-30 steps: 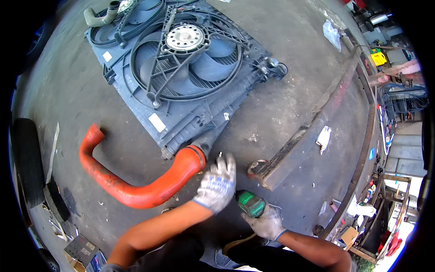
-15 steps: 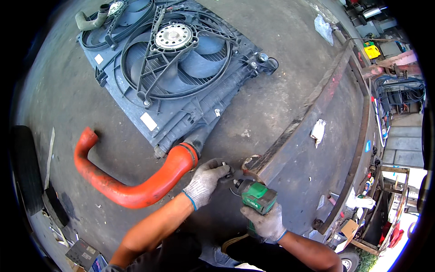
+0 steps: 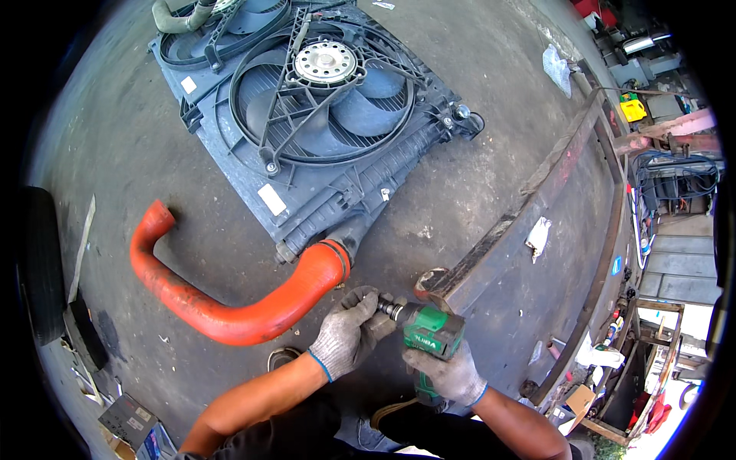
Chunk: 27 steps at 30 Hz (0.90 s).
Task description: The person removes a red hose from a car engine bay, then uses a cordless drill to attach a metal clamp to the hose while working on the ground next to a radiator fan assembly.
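The left hand (image 3: 345,330) in a grey-white knit glove hides the tip of the dark metal attachment (image 3: 394,310) on the green-and-black cordless driver (image 3: 433,333). The similarly gloved right hand (image 3: 451,376) covers part of its handle. The upper edge crops the grey-green bent hose (image 3: 178,23); the dark rim obscures the black rubber tyre's (image 3: 43,261) outer side.

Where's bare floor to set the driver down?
Bare floor lies between the radiator fan assembly and the steel frame, and inside the bend of the orange hose. It is crowded below the frame's near end in view, where the left hand meets the nose of the cordless impact driver in the right hand.
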Each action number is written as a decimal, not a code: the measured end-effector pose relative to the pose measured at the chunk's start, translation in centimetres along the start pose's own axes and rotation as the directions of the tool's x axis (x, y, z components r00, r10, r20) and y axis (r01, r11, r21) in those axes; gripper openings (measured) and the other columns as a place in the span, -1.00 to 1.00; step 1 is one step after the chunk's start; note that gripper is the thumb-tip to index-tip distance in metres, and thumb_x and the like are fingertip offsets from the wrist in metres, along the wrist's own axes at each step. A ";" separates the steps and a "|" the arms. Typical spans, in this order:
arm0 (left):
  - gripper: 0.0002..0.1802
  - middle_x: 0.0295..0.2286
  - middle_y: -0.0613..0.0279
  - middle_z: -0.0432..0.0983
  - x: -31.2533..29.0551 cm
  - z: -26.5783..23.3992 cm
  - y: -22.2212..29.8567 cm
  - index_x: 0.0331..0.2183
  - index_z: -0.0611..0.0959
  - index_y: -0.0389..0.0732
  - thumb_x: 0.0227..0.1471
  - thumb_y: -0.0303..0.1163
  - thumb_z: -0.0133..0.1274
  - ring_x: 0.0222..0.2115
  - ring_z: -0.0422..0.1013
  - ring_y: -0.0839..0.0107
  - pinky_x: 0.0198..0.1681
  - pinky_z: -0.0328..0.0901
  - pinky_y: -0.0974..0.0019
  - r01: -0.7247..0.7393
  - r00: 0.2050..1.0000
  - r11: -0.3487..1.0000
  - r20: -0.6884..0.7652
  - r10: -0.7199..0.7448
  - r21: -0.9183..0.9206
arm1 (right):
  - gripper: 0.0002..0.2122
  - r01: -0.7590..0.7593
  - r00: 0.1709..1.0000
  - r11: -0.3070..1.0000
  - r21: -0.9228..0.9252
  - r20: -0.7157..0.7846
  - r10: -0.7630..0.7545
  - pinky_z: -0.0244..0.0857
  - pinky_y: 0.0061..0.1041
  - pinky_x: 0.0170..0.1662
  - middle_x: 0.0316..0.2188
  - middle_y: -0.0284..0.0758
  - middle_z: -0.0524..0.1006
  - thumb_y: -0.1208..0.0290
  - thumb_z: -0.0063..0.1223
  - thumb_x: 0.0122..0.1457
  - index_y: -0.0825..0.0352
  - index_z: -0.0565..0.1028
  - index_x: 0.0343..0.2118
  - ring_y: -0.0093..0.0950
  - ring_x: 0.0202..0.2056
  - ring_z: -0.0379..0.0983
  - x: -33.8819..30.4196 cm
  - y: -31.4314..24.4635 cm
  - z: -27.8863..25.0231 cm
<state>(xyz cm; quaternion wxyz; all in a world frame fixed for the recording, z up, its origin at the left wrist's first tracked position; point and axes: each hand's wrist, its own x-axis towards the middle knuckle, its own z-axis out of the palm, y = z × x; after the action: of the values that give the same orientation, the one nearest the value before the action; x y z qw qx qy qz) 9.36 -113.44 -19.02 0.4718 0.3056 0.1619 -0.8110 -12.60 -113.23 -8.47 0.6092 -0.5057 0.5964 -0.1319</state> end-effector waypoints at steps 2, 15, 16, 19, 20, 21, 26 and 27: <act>-0.89 0.00 0.08 0.71 -0.2 -0.1 -0.3 -0.02 0.69 -0.16 0.57 -0.38 0.11 0.05 0.69 0.19 0.09 0.68 0.11 -0.016 1.000 1.000 -0.016 0.016 -0.010 | -0.64 -0.090 0.996 0.984 0.154 0.018 0.088 0.60 -0.46 -0.01 -0.04 -0.34 0.75 0.47 0.44 0.39 0.33 0.64 0.20 -0.53 -0.10 0.69 0.0 0.2 0.2; -0.64 0.04 0.15 0.70 -1.1 -5.3 0.6 0.20 0.70 -0.29 0.52 -0.34 0.22 0.04 0.60 0.34 0.20 0.54 0.13 -0.136 0.949 0.907 -0.209 0.234 0.399 | -0.62 -0.157 0.980 0.969 0.188 0.152 0.130 0.53 -0.47 -0.20 -0.28 -0.49 0.69 0.47 0.46 0.38 0.27 0.67 0.23 -0.67 -0.30 0.58 3.4 -4.6 -0.9; -0.65 0.04 0.18 0.68 -1.1 -5.7 1.5 0.18 0.74 -0.25 0.50 -0.30 0.27 0.04 0.57 0.40 0.18 0.51 0.18 -0.110 0.910 0.909 -0.328 0.255 0.402 | -0.69 -0.196 0.969 0.978 0.072 0.167 0.182 0.52 -0.44 -0.24 -0.37 -0.49 0.67 0.41 0.46 0.39 0.25 0.72 0.15 -0.67 -0.35 0.58 4.1 -5.8 -1.6; -0.64 0.05 0.17 0.68 -0.5 -7.9 1.7 0.17 0.75 -0.28 0.49 -0.30 0.28 -0.05 0.61 0.40 0.12 0.54 0.20 -0.236 0.887 0.774 -0.196 0.419 0.587 | -0.74 -0.193 0.958 0.978 -0.073 0.200 0.204 0.52 -0.42 -0.29 -0.43 -0.46 0.66 0.33 0.46 0.39 0.25 0.74 0.07 -0.64 -0.41 0.58 6.3 -8.6 -2.5; -0.64 0.06 0.13 0.69 -0.8 -6.8 1.9 0.18 0.71 -0.28 0.51 -0.30 0.26 0.00 0.63 0.30 0.16 0.56 0.10 -0.235 0.905 0.824 -0.194 0.379 0.515 | -0.75 -0.145 0.961 0.981 -0.131 0.216 0.171 0.52 -0.40 -0.32 -0.44 -0.43 0.66 0.29 0.47 0.39 0.27 0.75 0.03 -0.61 -0.44 0.58 7.0 -8.8 -2.7; -0.64 0.06 0.10 0.69 -1.1 -5.7 2.0 0.19 0.68 -0.28 0.52 -0.29 0.23 0.04 0.65 0.20 0.20 0.58 0.01 -0.227 0.923 0.869 -0.186 0.336 0.440 | -0.76 -0.139 0.958 0.976 -0.170 0.226 0.176 0.52 -0.40 -0.32 -0.45 -0.42 0.66 0.29 0.47 0.38 0.27 0.75 0.01 -0.61 -0.43 0.59 7.5 -8.6 -3.0; -0.65 0.02 0.04 0.69 0.6 -8.8 0.9 0.18 0.65 -0.29 0.53 -0.30 0.21 0.08 0.68 0.07 0.25 0.59 -0.14 -0.273 0.874 0.802 -0.211 0.437 0.531 | -0.79 -0.186 0.933 0.956 -0.226 0.266 0.244 0.52 -0.39 -0.31 -0.44 -0.41 0.68 0.29 0.47 0.38 0.26 0.76 -0.04 -0.60 -0.42 0.59 9.1 -9.5 -2.3; -0.66 0.01 0.04 0.69 0.6 -7.6 1.0 0.18 0.65 -0.29 0.53 -0.30 0.21 0.07 0.68 0.08 0.24 0.59 -0.14 -0.266 0.886 0.841 -0.223 0.406 0.471 | -0.80 -0.216 0.929 0.957 -0.196 0.261 0.263 0.52 -0.39 -0.30 -0.43 -0.42 0.68 0.29 0.47 0.38 0.25 0.76 -0.05 -0.60 -0.42 0.58 9.1 -9.6 -2.2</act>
<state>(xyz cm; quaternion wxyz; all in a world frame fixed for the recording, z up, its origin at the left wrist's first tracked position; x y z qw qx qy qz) 12.60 -110.16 -25.12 0.4977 0.5502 -0.0038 -0.6704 -7.96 -125.57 -5.99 0.6565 -0.4908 0.5689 0.0671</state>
